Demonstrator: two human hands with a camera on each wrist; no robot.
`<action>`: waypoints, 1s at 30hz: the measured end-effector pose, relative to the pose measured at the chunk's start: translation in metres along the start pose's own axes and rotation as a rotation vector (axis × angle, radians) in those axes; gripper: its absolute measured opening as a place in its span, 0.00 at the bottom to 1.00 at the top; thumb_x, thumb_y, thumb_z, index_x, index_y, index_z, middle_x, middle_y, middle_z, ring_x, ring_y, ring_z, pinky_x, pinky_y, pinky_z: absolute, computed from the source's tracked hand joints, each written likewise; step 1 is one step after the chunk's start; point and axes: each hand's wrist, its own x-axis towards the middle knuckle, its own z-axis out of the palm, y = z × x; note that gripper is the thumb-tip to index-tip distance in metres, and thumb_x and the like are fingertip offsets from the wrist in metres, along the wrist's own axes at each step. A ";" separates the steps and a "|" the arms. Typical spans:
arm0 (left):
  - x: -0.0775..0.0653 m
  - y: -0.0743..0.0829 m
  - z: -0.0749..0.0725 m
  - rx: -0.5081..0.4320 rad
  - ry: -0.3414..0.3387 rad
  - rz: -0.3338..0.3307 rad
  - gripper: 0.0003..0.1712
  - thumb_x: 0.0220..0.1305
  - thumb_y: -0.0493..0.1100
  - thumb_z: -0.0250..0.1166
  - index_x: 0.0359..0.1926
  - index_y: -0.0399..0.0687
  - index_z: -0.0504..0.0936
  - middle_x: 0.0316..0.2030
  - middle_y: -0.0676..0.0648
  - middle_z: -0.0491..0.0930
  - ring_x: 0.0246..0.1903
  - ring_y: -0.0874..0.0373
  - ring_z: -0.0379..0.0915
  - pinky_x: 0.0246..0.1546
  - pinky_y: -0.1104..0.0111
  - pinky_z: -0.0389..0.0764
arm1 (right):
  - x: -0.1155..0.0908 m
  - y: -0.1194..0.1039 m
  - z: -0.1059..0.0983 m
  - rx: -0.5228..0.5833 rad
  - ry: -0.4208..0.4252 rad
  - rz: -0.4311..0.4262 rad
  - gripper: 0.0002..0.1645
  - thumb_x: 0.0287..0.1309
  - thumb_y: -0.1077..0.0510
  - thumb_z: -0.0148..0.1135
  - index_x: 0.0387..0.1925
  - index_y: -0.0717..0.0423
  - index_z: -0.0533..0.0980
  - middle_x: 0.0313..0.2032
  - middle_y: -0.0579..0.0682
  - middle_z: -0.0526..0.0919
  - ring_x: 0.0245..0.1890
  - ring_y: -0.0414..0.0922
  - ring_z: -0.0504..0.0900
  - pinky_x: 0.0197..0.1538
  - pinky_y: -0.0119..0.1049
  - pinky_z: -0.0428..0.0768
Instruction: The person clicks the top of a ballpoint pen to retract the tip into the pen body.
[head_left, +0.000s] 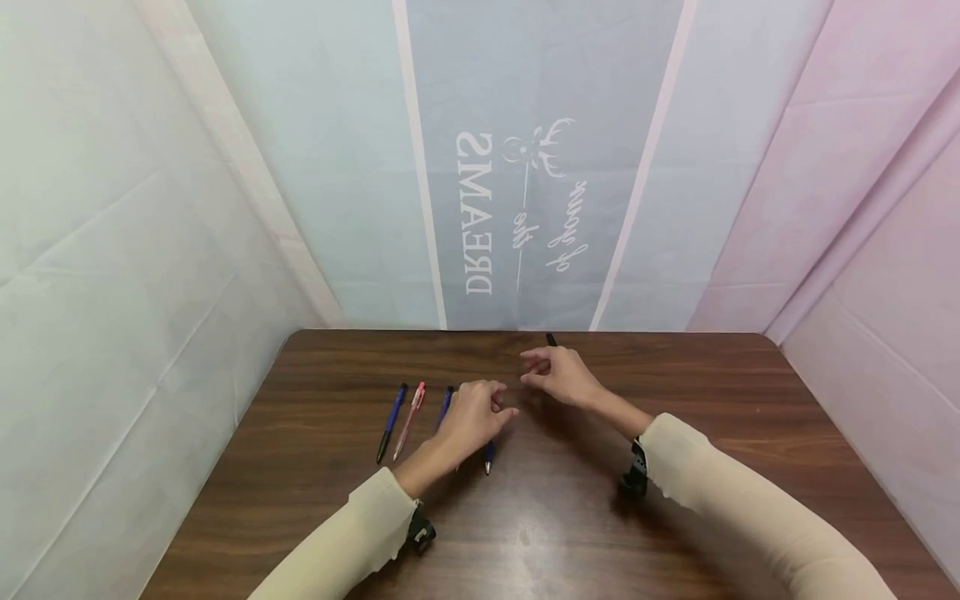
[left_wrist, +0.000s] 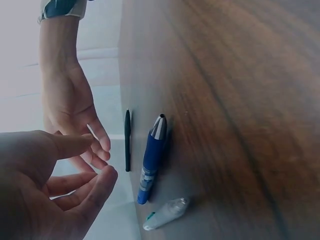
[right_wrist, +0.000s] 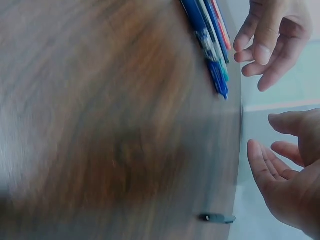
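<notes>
My left hand hovers over the right part of a row of pens, fingers loosely bent and nothing between them. Left of it lie a blue pen with black ends and a pink pen. Partly covered by the hand are another blue pen and a blue pen with a silver tip. A whitish clear pen shows beside that one in the left wrist view. My right hand, also holding nothing, is raised near a black pen at the table's back.
The brown wooden table ends at a hanging cloth printed with white lettering. Pale cloth walls close in both sides. Dark straps with devices sit on both wrists.
</notes>
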 end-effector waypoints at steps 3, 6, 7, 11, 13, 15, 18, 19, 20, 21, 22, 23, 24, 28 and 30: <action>0.006 0.002 0.001 0.000 -0.008 -0.014 0.20 0.62 0.43 0.80 0.49 0.33 0.88 0.37 0.41 0.90 0.33 0.55 0.88 0.30 0.72 0.85 | 0.000 0.004 -0.006 -0.011 0.003 -0.003 0.27 0.67 0.60 0.73 0.64 0.67 0.79 0.52 0.62 0.88 0.47 0.52 0.90 0.48 0.47 0.89; 0.013 0.004 0.002 0.002 -0.012 -0.022 0.20 0.63 0.43 0.79 0.50 0.32 0.88 0.37 0.41 0.90 0.35 0.54 0.88 0.32 0.70 0.86 | 0.000 0.009 -0.012 -0.020 0.015 -0.017 0.27 0.67 0.60 0.72 0.63 0.68 0.79 0.52 0.64 0.87 0.47 0.53 0.90 0.49 0.48 0.89; 0.015 0.005 0.002 -0.001 -0.015 -0.025 0.21 0.64 0.43 0.79 0.50 0.32 0.88 0.37 0.41 0.90 0.35 0.53 0.88 0.33 0.69 0.87 | 0.000 0.011 -0.014 -0.021 0.019 -0.017 0.26 0.67 0.60 0.72 0.63 0.68 0.79 0.52 0.64 0.87 0.47 0.53 0.90 0.49 0.48 0.89; 0.023 0.008 0.005 -0.018 -0.032 -0.056 0.22 0.65 0.44 0.78 0.52 0.32 0.87 0.39 0.41 0.90 0.36 0.53 0.89 0.37 0.66 0.89 | 0.002 0.018 -0.021 -0.037 0.029 -0.012 0.26 0.67 0.60 0.72 0.63 0.68 0.79 0.53 0.65 0.87 0.47 0.54 0.90 0.48 0.49 0.89; 0.027 0.010 0.007 -0.032 -0.037 -0.076 0.22 0.65 0.45 0.78 0.53 0.32 0.87 0.39 0.42 0.90 0.36 0.55 0.88 0.38 0.65 0.89 | 0.003 0.022 -0.024 -0.048 0.039 -0.001 0.27 0.67 0.60 0.72 0.63 0.68 0.79 0.53 0.65 0.87 0.47 0.55 0.90 0.49 0.50 0.88; 0.033 0.012 0.009 -0.043 -0.037 -0.097 0.23 0.66 0.45 0.77 0.54 0.32 0.87 0.40 0.43 0.91 0.36 0.56 0.88 0.39 0.64 0.89 | 0.004 0.026 -0.027 -0.061 0.051 0.005 0.27 0.67 0.60 0.73 0.63 0.67 0.80 0.53 0.65 0.87 0.47 0.55 0.90 0.50 0.51 0.88; 0.040 0.014 0.013 -0.061 -0.035 -0.120 0.24 0.66 0.46 0.77 0.55 0.33 0.87 0.40 0.43 0.91 0.37 0.56 0.89 0.40 0.64 0.89 | 0.006 0.031 -0.031 -0.071 0.065 0.011 0.27 0.66 0.59 0.73 0.63 0.66 0.80 0.52 0.65 0.88 0.47 0.55 0.90 0.50 0.52 0.88; 0.043 0.014 0.014 -0.062 -0.034 -0.126 0.25 0.66 0.47 0.77 0.55 0.33 0.87 0.41 0.43 0.91 0.38 0.56 0.89 0.40 0.64 0.89 | 0.007 0.033 -0.032 -0.071 0.067 0.010 0.27 0.67 0.59 0.73 0.63 0.67 0.79 0.52 0.65 0.88 0.47 0.55 0.90 0.50 0.52 0.88; 0.045 0.015 0.015 -0.061 -0.034 -0.132 0.25 0.66 0.47 0.77 0.56 0.34 0.87 0.41 0.44 0.91 0.38 0.56 0.89 0.41 0.64 0.89 | 0.008 0.034 -0.033 -0.072 0.068 0.011 0.27 0.67 0.59 0.72 0.64 0.67 0.79 0.52 0.65 0.88 0.47 0.55 0.90 0.50 0.53 0.88; 0.046 0.016 0.016 -0.061 -0.034 -0.137 0.25 0.66 0.48 0.77 0.56 0.34 0.87 0.41 0.44 0.91 0.39 0.56 0.89 0.41 0.64 0.89 | 0.009 0.036 -0.034 -0.069 0.069 0.014 0.28 0.67 0.59 0.72 0.64 0.67 0.79 0.52 0.65 0.88 0.47 0.55 0.90 0.49 0.52 0.88; 0.048 0.016 0.018 -0.063 -0.034 -0.140 0.25 0.66 0.48 0.77 0.56 0.34 0.87 0.42 0.44 0.91 0.39 0.56 0.89 0.41 0.65 0.89 | 0.009 0.037 -0.035 -0.070 0.068 0.017 0.28 0.68 0.59 0.72 0.65 0.67 0.78 0.53 0.65 0.87 0.48 0.56 0.90 0.49 0.52 0.88; 0.049 0.018 0.019 -0.063 -0.035 -0.146 0.25 0.66 0.48 0.77 0.56 0.35 0.87 0.42 0.44 0.91 0.40 0.56 0.89 0.42 0.65 0.89 | 0.010 0.039 -0.036 -0.071 0.067 0.016 0.28 0.68 0.59 0.71 0.65 0.68 0.78 0.53 0.66 0.87 0.48 0.56 0.90 0.49 0.52 0.89; 0.051 0.018 0.020 -0.061 -0.032 -0.147 0.25 0.66 0.48 0.77 0.56 0.35 0.87 0.42 0.44 0.91 0.40 0.56 0.89 0.42 0.65 0.89 | 0.010 0.040 -0.037 -0.071 0.066 0.016 0.28 0.69 0.59 0.71 0.65 0.69 0.77 0.53 0.67 0.87 0.49 0.57 0.89 0.49 0.52 0.89; 0.057 0.021 0.024 -0.066 -0.020 -0.156 0.26 0.64 0.49 0.78 0.55 0.34 0.87 0.42 0.44 0.91 0.39 0.56 0.89 0.43 0.65 0.88 | 0.014 0.044 -0.041 -0.075 0.067 0.026 0.28 0.69 0.60 0.70 0.64 0.71 0.77 0.53 0.68 0.86 0.49 0.59 0.89 0.50 0.53 0.88; 0.059 0.022 0.027 -0.063 -0.016 -0.160 0.26 0.64 0.50 0.79 0.55 0.35 0.87 0.41 0.45 0.91 0.39 0.56 0.89 0.43 0.65 0.88 | 0.017 0.046 -0.043 -0.077 0.068 0.031 0.28 0.68 0.61 0.71 0.64 0.72 0.77 0.52 0.68 0.87 0.49 0.59 0.89 0.50 0.54 0.88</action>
